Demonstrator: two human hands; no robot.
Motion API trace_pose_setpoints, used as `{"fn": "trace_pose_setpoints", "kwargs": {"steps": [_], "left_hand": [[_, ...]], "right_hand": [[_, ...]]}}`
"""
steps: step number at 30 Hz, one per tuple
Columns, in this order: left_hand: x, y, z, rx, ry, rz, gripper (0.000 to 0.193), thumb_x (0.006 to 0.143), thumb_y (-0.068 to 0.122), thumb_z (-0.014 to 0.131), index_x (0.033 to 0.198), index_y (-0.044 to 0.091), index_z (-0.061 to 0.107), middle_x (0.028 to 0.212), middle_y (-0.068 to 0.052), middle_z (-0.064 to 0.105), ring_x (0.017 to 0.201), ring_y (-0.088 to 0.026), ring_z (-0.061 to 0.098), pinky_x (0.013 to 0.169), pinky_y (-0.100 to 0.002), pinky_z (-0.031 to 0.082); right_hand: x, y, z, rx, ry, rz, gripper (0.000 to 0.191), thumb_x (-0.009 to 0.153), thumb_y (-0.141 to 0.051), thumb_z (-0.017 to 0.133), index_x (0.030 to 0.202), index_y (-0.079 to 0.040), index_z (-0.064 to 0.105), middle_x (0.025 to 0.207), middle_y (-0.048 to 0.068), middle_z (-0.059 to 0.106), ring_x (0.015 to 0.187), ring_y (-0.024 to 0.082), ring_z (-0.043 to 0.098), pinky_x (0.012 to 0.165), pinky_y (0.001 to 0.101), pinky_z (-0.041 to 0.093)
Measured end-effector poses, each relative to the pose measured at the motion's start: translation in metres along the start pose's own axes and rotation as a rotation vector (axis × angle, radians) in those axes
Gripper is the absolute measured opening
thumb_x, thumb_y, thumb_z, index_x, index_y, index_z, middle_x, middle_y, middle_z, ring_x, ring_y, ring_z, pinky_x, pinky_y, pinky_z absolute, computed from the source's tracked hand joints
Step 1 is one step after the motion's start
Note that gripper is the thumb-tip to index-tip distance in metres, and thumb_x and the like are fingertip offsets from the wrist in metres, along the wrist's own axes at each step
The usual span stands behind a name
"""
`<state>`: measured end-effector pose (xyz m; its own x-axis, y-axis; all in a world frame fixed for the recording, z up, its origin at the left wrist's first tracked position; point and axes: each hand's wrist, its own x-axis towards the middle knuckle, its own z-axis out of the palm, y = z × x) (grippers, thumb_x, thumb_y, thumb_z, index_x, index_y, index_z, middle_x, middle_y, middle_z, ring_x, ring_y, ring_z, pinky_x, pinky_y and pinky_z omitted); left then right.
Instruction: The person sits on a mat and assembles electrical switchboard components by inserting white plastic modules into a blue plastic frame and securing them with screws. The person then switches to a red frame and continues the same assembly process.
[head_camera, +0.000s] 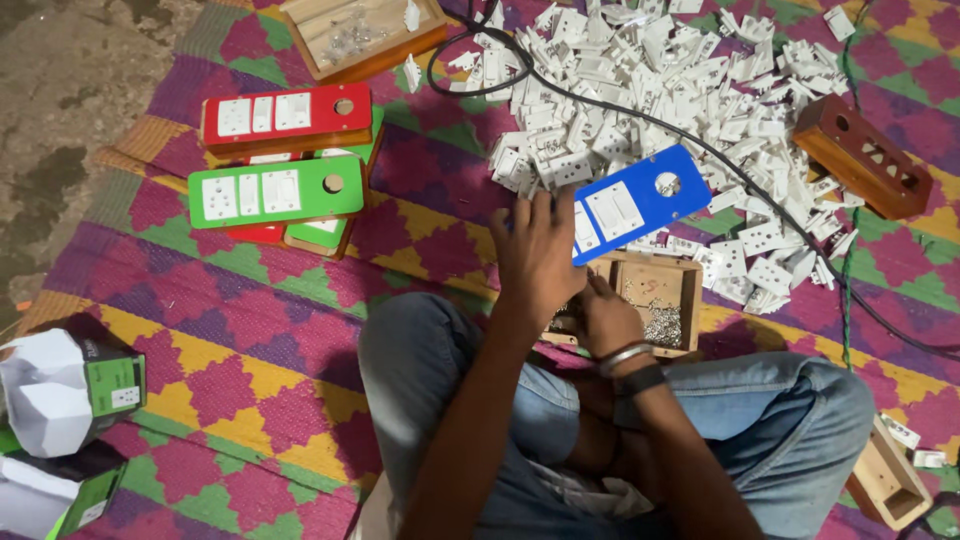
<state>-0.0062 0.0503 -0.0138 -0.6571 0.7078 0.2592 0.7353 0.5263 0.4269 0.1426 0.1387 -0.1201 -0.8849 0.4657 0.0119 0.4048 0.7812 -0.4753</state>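
**A:** ok so what's going on w/ the hands here? person's sitting cross-legged on a woven mat, pink/yellow/green pattern.

**B:** left hand is gripping the blue switch plate by its near edge, fingers spread over the end of it. Plate's being held tilted above a small open wooden box, and it's got a white switch fitted in it + a round hole nr the far end.

**A:** and the right hand?

**B:** it's sitting low at the box's left side, under the plate, fingers curled in. Can't tell if it's pinching anything tbh, too dark. There's a little heap of screws inside the box, just beside it.

**A:** rest of the stuff?

**B:** big pile of white switch parts lying behind the plate, black cable running across it. Finished boards stacked to the left: red switch board on top, green switch board nearer. Brown wooden box lying at the pile's right edge, well apart from both hands.
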Motion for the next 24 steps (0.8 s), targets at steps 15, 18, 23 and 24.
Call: {"fn": "trace_pose_setpoints", "kwargs": {"steps": [15,18,23,24], "left_hand": [[-0.001,0.012,-0.005,-0.024,-0.036,0.078,0.091,0.056,0.019,0.086,0.139,0.006,0.051,0.121,-0.014,0.057,0.12,-0.032,0.052,0.104,-0.059,0.031],[-0.002,0.017,-0.005,-0.055,-0.01,0.118,0.095,0.054,0.021,0.089,0.138,0.004,0.048,0.122,-0.016,0.057,0.118,-0.033,0.052,0.104,-0.06,0.03],[-0.003,0.024,-0.007,-0.03,-0.063,0.119,0.097,0.052,0.018,0.089,0.139,0.004,0.048,0.118,-0.014,0.057,0.118,-0.032,0.052,0.104,-0.059,0.031],[-0.004,0.024,-0.007,-0.022,-0.045,0.129,0.096,0.053,0.017,0.089,0.139,0.005,0.049,0.117,-0.013,0.057,0.117,-0.032,0.053,0.104,-0.059,0.031]], "right_hand": [[-0.022,0.025,-0.056,1.26,0.329,0.343,0.013,0.096,-0.002,0.067,0.105,0.005,0.074,0.092,0.013,0.075,0.074,0.018,0.072,0.064,0.0293,0.057],[-0.014,0.026,-0.098,1.223,0.344,0.343,0.015,0.096,-0.002,0.069,0.107,0.006,0.074,0.092,0.013,0.076,0.076,0.016,0.071,0.069,0.0266,0.058],[0.01,0.017,-0.116,0.936,0.291,0.403,0.015,0.096,-0.006,0.07,0.107,0.003,0.075,0.087,0.007,0.075,0.067,0.012,0.063,0.059,0.0255,0.051],[0.013,0.015,-0.114,0.895,0.296,0.419,0.015,0.096,-0.007,0.071,0.107,0.002,0.075,0.087,0.006,0.074,0.065,0.011,0.06,0.057,0.0252,0.048]]}}
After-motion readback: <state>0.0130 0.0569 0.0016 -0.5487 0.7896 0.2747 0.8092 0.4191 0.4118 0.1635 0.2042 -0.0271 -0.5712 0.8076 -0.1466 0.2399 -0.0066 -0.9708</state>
